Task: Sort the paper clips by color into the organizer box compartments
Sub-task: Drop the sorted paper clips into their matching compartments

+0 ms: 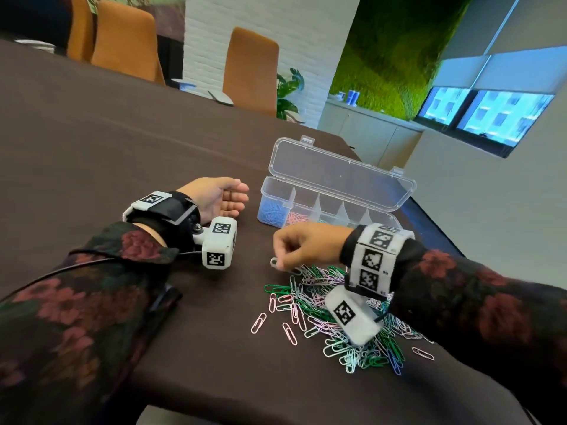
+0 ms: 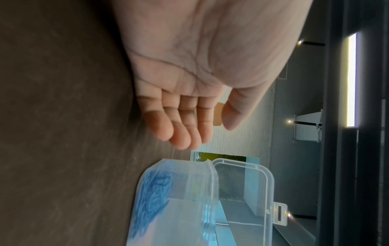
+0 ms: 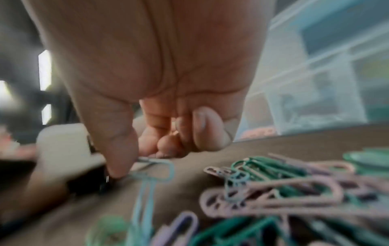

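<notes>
A mixed pile of paper clips (image 1: pixel 331 314) in green, pink, lilac and pale blue lies on the dark tablecloth. At the pile's far left edge, my right hand (image 1: pixel 280 262) pinches a pale blue clip (image 3: pixel 156 168) between thumb and fingers, low over the cloth. The clear organizer box (image 1: pixel 380 214) stands just beyond, lid (image 1: pixel 340 174) tipped back. Its leftmost compartment holds blue clips (image 1: pixel 271 210) and the one beside it pink clips (image 1: pixel 296 217). My left hand (image 1: pixel 236 199) rests on its side, left of the box, fingers relaxed and holding nothing (image 2: pixel 210 131).
Loose pink clips (image 1: pixel 259 323) lie scattered at the pile's near left. The table edge (image 1: pixel 435 222) runs close behind the box on the right. Orange chairs (image 1: pixel 250 72) stand along the far side of the table.
</notes>
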`<state>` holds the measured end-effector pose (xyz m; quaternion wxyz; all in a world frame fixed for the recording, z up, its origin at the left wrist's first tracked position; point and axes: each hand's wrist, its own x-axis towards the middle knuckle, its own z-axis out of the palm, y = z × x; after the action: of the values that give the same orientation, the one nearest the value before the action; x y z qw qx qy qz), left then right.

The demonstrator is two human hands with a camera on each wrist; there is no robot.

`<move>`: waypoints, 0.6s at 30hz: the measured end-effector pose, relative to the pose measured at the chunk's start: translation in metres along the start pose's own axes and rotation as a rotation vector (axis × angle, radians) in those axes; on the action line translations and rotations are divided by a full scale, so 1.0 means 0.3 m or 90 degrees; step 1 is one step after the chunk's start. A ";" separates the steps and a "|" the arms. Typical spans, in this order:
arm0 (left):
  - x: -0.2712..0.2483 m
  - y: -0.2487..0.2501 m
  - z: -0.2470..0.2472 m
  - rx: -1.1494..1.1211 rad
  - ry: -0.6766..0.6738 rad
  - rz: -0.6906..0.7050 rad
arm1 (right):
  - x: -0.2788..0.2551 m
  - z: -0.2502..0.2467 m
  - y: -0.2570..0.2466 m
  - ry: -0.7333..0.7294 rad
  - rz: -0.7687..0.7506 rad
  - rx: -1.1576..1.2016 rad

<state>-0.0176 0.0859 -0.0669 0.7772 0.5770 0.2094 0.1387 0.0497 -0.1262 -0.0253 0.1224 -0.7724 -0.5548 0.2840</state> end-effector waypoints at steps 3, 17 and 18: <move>-0.001 -0.001 0.001 0.001 0.002 -0.002 | -0.043 -0.016 0.048 0.158 -0.005 0.441; -0.003 -0.003 0.002 0.005 0.009 -0.002 | -0.129 0.082 -0.027 -0.023 -0.005 -0.005; -0.004 -0.003 0.002 0.004 0.010 -0.002 | -0.126 0.094 -0.033 -0.037 -0.014 -0.108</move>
<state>-0.0183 0.0847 -0.0673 0.7738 0.5783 0.2166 0.1411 0.0172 -0.1614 -0.0317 0.0434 -0.7654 -0.5884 0.2572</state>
